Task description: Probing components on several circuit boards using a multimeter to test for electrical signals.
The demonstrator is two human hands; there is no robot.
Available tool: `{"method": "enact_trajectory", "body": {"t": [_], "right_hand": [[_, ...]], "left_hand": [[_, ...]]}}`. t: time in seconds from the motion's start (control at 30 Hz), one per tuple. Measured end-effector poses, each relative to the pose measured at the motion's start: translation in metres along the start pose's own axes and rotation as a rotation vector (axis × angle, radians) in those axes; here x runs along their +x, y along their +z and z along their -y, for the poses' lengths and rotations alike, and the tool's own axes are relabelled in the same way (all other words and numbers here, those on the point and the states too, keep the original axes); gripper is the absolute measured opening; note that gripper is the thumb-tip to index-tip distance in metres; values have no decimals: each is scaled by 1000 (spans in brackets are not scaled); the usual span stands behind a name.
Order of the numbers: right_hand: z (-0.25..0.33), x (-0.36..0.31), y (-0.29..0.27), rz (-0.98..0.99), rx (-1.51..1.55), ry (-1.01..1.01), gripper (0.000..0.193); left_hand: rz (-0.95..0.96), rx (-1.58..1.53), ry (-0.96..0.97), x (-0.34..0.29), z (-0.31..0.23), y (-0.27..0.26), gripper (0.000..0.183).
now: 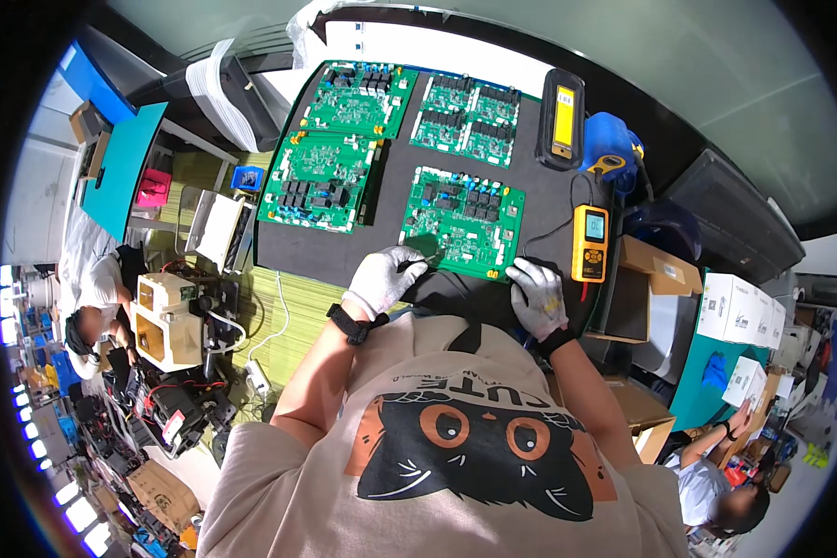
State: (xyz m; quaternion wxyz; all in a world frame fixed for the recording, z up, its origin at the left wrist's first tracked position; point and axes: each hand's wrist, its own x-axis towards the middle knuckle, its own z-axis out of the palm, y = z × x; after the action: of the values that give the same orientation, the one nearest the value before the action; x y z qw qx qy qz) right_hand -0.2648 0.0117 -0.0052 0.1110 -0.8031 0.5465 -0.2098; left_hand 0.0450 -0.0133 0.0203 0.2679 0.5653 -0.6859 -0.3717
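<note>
- We have a green circuit board lying flat on the dark work surface, directly in front of us; we take it as the clock's centre, twelve pointing away from our body.
- At eight o'clock we have the left hand, in a white glove, its thumb and forefinger tips near each other at the board's near edge; we cannot tell whether they pinch anything.
- Between four and five we have the right hand, also gloved, its fingers bent and close together beside the near corner; we cannot tell whether they grip the board.
- Just past three we see a yellow handheld meter with a lit screen.
- At twelve we see a panel of smaller boards, apart from the centre board.
- Between nine and ten lies one large green board; between ten and eleven, another.
- Between one and two we find a black case with a yellow front; at two, a blue device.
</note>
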Motion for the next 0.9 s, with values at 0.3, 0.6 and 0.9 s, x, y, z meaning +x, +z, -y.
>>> {"method": "enact_trajectory", "body": {"t": [0.3, 0.6, 0.9], "right_hand": [[-5, -2, 2, -16, 11, -39, 26], [-4, -1, 1, -5, 5, -35, 27], [-6, -3, 4, -1, -1, -23, 26]], "left_hand": [[18, 50, -154, -7, -5, -4, 24], [-43, 98, -111, -6, 1, -3, 24], [-116, 142, -24, -6, 4, 2, 18]]}}
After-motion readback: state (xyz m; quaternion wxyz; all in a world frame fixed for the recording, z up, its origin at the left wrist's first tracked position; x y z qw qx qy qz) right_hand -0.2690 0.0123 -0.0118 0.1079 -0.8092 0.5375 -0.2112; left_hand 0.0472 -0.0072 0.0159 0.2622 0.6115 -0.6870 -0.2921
